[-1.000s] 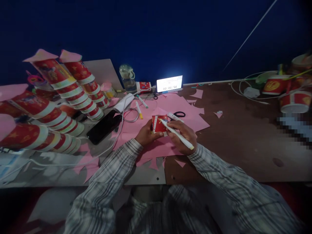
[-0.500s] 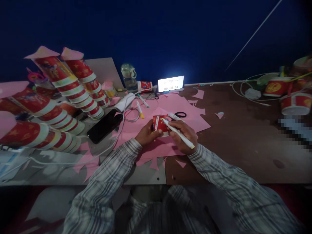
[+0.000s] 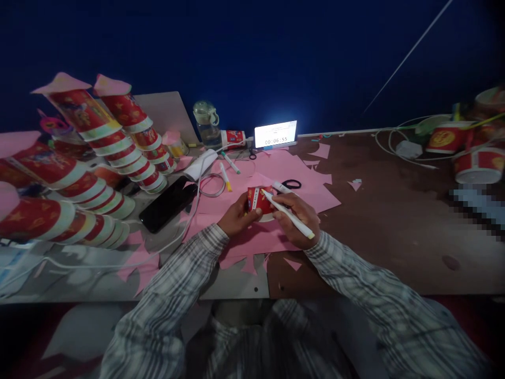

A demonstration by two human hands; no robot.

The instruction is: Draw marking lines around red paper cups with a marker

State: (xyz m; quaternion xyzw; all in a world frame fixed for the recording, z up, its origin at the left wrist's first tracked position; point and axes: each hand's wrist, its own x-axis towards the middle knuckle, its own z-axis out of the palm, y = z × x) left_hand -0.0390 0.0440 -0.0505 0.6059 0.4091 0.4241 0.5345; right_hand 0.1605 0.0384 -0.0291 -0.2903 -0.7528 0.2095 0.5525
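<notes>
My left hand (image 3: pixel 239 217) is closed round a red paper cup (image 3: pixel 258 200) with gold prints and a white strip, its pale rim facing down. In my right hand (image 3: pixel 299 217) is a white marker (image 3: pixel 290 216) with a yellowish end, gripped like a pen. The marker's tip meets the upper side of the cup. Beneath both hands lies a sheet of pink paper (image 3: pixel 276 166). Just behind the cup rest scissors with black handles (image 3: pixel 292 184) and a white tube-like stick (image 3: pixel 279 188).
Stacks of red cups with pink cone tops (image 3: pixel 114 131) stand at left. A black phone (image 3: pixel 168 205), a white cable (image 3: pixel 195 202), a yellow-tipped marker (image 3: pixel 225 177) and a green marker (image 3: pixel 231 162) lie nearer. Behind are a bottle (image 3: pixel 208 126) and a lit timer screen (image 3: pixel 275 135). More cups (image 3: pixel 479 164) stand right.
The marker has shifted slightly against the cup, its rear end a little higher in view. Both hands keep their hold, and the whole view has moved very slightly.
</notes>
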